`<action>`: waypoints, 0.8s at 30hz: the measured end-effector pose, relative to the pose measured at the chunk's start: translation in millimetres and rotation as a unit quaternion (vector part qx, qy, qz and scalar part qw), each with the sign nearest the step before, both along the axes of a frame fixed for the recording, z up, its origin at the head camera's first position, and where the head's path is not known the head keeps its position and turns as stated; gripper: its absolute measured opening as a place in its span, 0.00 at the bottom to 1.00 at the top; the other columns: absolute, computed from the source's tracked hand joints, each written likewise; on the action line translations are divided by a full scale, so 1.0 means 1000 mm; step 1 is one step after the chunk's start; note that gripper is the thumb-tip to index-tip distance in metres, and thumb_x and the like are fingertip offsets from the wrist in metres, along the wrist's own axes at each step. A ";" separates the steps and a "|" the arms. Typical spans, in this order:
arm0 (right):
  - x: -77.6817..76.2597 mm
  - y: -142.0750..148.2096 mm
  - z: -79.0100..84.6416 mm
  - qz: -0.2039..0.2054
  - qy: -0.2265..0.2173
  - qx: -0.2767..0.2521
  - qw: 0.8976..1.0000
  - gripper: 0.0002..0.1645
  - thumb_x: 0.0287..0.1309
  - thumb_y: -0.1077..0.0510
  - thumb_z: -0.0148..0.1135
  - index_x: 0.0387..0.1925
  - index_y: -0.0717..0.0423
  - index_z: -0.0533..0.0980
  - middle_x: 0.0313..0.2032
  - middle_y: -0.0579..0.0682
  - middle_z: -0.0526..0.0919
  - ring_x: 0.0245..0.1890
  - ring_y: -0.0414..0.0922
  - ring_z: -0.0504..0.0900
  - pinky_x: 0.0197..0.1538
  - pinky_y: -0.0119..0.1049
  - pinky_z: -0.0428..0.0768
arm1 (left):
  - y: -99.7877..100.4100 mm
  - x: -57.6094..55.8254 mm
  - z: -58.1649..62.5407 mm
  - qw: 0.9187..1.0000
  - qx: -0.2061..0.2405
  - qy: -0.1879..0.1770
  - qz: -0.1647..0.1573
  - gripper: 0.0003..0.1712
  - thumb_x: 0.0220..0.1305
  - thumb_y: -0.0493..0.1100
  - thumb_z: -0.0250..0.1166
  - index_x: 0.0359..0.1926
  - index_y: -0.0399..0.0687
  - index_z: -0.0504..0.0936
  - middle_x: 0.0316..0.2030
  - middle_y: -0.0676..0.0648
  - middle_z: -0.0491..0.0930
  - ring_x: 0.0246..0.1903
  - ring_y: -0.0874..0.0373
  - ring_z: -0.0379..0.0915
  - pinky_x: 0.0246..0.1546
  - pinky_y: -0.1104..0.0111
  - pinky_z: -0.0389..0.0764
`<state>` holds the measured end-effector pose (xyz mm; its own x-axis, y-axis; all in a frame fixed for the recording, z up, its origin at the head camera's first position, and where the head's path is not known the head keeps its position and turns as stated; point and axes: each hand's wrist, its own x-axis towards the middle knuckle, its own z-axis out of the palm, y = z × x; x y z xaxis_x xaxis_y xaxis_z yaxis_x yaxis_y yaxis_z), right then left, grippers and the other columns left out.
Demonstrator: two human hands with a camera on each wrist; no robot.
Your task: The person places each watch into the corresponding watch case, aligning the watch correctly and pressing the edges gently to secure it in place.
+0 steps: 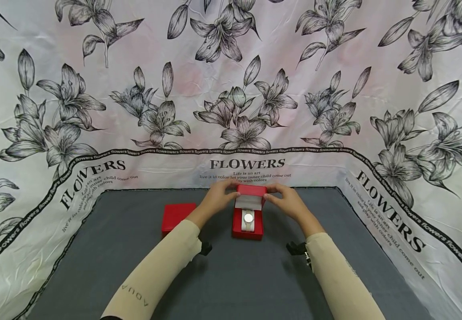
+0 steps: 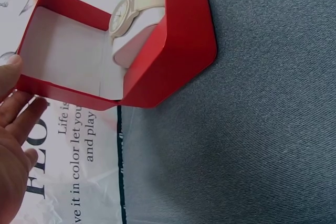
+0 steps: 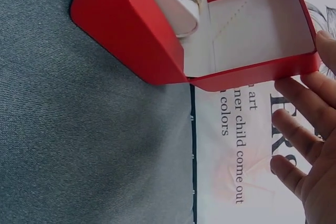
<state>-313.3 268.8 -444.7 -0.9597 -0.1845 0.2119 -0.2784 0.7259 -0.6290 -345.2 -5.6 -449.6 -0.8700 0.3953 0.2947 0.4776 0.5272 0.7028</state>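
Observation:
A red watch box (image 1: 247, 236) stands on the grey cloth with its lid (image 1: 251, 190) raised, showing a pale lining. Inside it, a light-coloured wristwatch (image 1: 248, 218) with a round face is wrapped about a white cushion (image 3: 168, 3). My left hand (image 1: 217, 198) pinches the lid's left corner, thumb at the rim and fingers behind, as the left wrist view shows. On the opposite corner, my right hand (image 1: 288, 201) holds the lid between thumb and index finger, its other fingers spread apart.
To the left of the watch box lies another red box (image 1: 178, 215), partly behind the left forearm. A grey cloth (image 1: 251, 280) covers the tabletop. Behind it and at both sides hangs a white flower-printed curtain (image 1: 166, 171) with dark lettering.

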 end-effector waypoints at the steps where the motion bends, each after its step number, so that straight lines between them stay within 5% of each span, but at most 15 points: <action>1: 0.000 0.000 0.001 0.001 -0.005 0.000 1.000 0.31 0.67 0.39 0.65 0.63 0.53 0.78 0.61 0.55 0.82 0.67 0.58 0.74 0.66 0.62 0.70 | 0.000 0.001 0.000 1.000 0.004 0.000 -0.002 0.25 0.69 0.49 0.69 0.64 0.49 0.80 0.60 0.48 0.83 0.61 0.52 0.78 0.64 0.55 0.76; 12: -0.004 0.006 -0.002 0.033 -0.108 -0.041 0.993 0.39 0.69 0.38 0.62 0.69 0.61 0.72 0.67 0.62 0.76 0.68 0.60 0.74 0.67 0.58 0.72 | -0.003 0.006 -0.002 0.999 0.033 -0.022 -0.009 0.24 0.67 0.47 0.71 0.62 0.52 0.82 0.58 0.49 0.84 0.60 0.53 0.78 0.61 0.55 0.78; 24: -0.005 0.007 0.000 0.045 -0.117 -0.061 0.990 0.38 0.68 0.40 0.64 0.68 0.61 0.73 0.65 0.61 0.77 0.66 0.59 0.75 0.66 0.58 0.73 | -0.005 0.002 0.009 0.997 0.012 -0.073 -0.008 0.21 0.68 0.50 0.70 0.57 0.46 0.85 0.56 0.46 0.84 0.59 0.49 0.78 0.61 0.53 0.76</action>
